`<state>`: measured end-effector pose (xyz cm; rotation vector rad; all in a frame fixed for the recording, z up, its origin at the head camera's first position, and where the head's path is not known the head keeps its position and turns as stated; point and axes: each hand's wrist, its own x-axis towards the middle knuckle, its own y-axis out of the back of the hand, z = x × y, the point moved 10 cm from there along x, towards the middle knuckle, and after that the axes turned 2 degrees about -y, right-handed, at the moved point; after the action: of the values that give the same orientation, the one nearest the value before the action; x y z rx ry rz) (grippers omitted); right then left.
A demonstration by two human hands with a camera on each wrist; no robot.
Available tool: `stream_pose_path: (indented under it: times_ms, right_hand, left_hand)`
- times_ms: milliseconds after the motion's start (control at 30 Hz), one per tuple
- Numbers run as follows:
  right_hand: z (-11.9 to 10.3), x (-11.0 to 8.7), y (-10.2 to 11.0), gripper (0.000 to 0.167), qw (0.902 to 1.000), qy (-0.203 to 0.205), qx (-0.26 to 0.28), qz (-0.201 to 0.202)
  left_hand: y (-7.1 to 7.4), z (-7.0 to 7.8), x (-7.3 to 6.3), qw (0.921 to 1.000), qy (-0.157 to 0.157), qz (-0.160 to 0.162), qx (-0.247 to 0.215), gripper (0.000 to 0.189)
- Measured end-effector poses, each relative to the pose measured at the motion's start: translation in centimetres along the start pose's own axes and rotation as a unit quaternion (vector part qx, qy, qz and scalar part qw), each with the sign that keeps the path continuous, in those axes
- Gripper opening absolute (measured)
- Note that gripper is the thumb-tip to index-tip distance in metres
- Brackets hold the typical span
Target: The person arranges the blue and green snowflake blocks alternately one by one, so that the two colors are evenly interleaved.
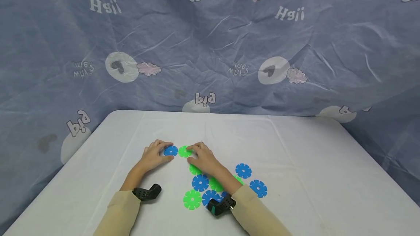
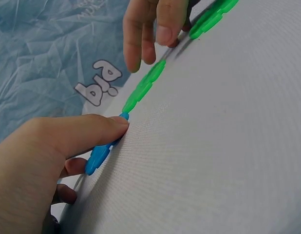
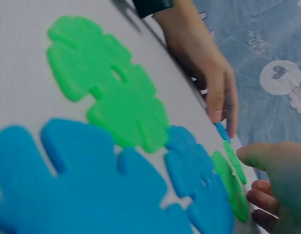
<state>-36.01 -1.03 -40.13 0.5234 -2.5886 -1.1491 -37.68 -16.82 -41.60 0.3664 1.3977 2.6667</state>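
Note:
Near the far part of the table, my left hand (image 1: 153, 157) pinches a blue notched plastic disc (image 1: 171, 151) by its edges, thumb on the near side and fingers on the far side. Just right of it lies a matching green disc (image 1: 184, 151), end to end with the blue one in the left wrist view. My right hand (image 1: 205, 160) hovers at this green disc's right edge with loosely bent fingers, which hang a little above it in the left wrist view. Another green disc (image 1: 195, 169) lies under that hand's near side, partly covered.
More discs lie below the right forearm, among them a blue one (image 1: 200, 183) and a green one (image 1: 192, 199). Two blue discs, one farther back (image 1: 243, 170) and one nearer (image 1: 258, 188), sit right of that arm. A printed cloth (image 1: 210, 46) hangs behind the white table (image 1: 311, 177).

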Motion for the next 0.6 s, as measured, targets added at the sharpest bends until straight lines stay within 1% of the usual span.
stream_pose_path:
  times_ms: [100, 200, 400, 467, 600]
  right_hand:
    - [-0.2, -0.5, 0.4, 0.038, 0.9990, 0.002, 0.036, -0.026]
    - [-0.2, -1.1, 1.1, 0.038, 0.9981, 0.005, 0.048, -0.038]
    - [-0.2, -2.4, 1.8, 0.030, 0.9986, 0.017, 0.001, -0.050]
    - [-0.3, -3.0, 1.8, 0.026, 0.9977, 0.021, -0.010, -0.064]
    - [-0.4, -4.2, 1.3, 0.019, 0.9933, 0.025, -0.027, -0.110]
  left_hand:
    - [0.1, 0.0, -0.1, 1.0000, -0.004, 0.004, -0.004, 0.054]
    - [0.1, 0.0, -0.1, 1.0000, -0.006, 0.005, -0.004, 0.053]
    - [0.1, -0.1, -0.1, 0.9999, -0.006, 0.007, -0.007, 0.055]
    - [0.0, 0.0, 0.0, 0.9999, -0.008, 0.007, -0.009, 0.056]
    - [0.1, 0.0, -0.1, 0.9999, -0.005, 0.007, -0.009, 0.056]
